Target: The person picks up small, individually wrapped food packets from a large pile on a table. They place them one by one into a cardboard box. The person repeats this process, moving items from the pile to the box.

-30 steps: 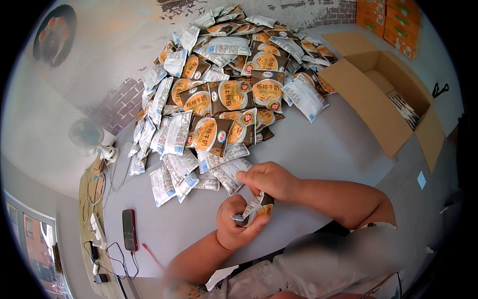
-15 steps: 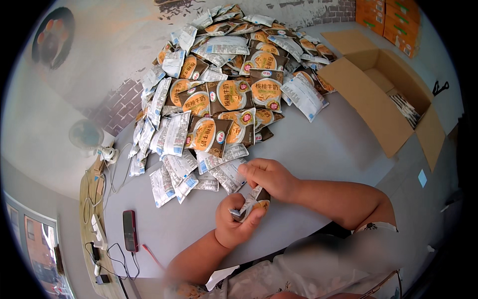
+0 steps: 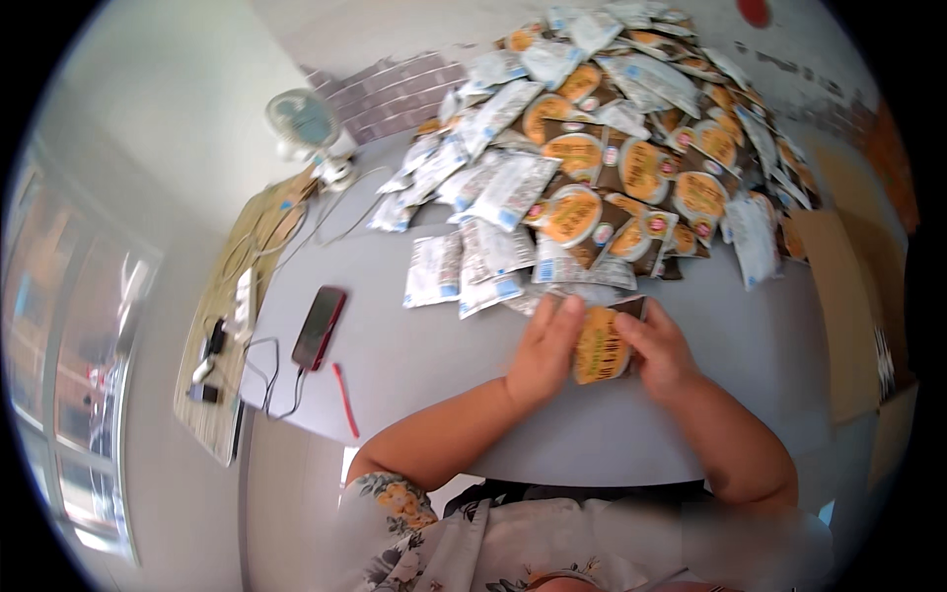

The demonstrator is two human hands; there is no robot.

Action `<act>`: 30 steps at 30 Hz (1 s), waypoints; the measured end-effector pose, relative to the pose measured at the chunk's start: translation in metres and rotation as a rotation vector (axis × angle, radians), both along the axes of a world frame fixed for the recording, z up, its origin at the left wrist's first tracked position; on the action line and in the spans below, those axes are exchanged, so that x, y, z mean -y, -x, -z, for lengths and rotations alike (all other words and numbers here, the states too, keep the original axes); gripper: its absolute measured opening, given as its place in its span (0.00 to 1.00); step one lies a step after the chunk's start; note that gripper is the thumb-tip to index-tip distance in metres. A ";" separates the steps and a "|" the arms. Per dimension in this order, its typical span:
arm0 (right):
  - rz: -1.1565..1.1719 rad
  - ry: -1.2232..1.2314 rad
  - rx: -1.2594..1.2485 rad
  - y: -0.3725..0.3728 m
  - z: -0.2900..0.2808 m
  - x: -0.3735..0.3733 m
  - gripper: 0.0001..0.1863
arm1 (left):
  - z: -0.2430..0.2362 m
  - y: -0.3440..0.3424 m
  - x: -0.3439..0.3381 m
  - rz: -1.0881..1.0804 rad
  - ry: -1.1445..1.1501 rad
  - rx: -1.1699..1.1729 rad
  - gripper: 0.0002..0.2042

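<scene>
Between my hands, above the near part of the grey table, is a brown milk pouch [image 3: 601,347] with an orange round print facing up. My left hand [image 3: 543,347] grips its left edge, the thumb along the top. My right hand [image 3: 664,347] holds the right side, thumb pressed on the front. Just beyond my hands spreads a big heap of similar pouches [image 3: 641,170], some with the brown-and-orange face up, others showing a whitish printed back. A few white-backed pouches [image 3: 434,269] lie at the heap's near left edge.
On the left part of the table [image 3: 434,380] lie a phone [image 3: 320,328] on a cable and a thin red stick [image 3: 345,400]. A wooden side surface [image 3: 212,296] carries a power strip [image 3: 245,299], cables and a small fan [image 3: 304,120]. At the right stands an open cardboard box [image 3: 838,316].
My view has swung left, so the heap and the box appear further right. The pouch, folded and partly covered by my hands before, now lies flatter with its orange print showing, a hand at each side.
</scene>
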State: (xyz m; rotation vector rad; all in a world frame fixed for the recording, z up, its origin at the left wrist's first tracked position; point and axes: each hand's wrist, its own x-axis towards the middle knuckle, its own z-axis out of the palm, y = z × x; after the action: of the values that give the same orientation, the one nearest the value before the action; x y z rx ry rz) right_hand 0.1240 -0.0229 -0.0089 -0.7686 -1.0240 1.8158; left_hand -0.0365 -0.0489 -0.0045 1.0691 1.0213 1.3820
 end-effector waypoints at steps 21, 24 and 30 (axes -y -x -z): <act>0.028 0.038 0.164 0.005 0.006 -0.003 0.13 | 0.002 0.339 0.108 -0.927 0.008 -1.548 0.24; 0.044 0.013 0.158 0.005 0.007 -0.004 0.13 | 0.008 0.342 0.110 -0.916 0.039 -1.569 0.25; 0.037 0.018 0.143 0.005 0.008 -0.004 0.12 | 0.013 0.345 0.108 -0.914 0.113 -1.571 0.24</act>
State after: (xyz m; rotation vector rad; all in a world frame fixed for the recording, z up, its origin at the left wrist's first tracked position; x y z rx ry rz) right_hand 0.1185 -0.0186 -0.0165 -0.9338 -1.0786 1.7607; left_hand -0.3811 -0.1567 -0.0180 1.6788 2.9414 0.8469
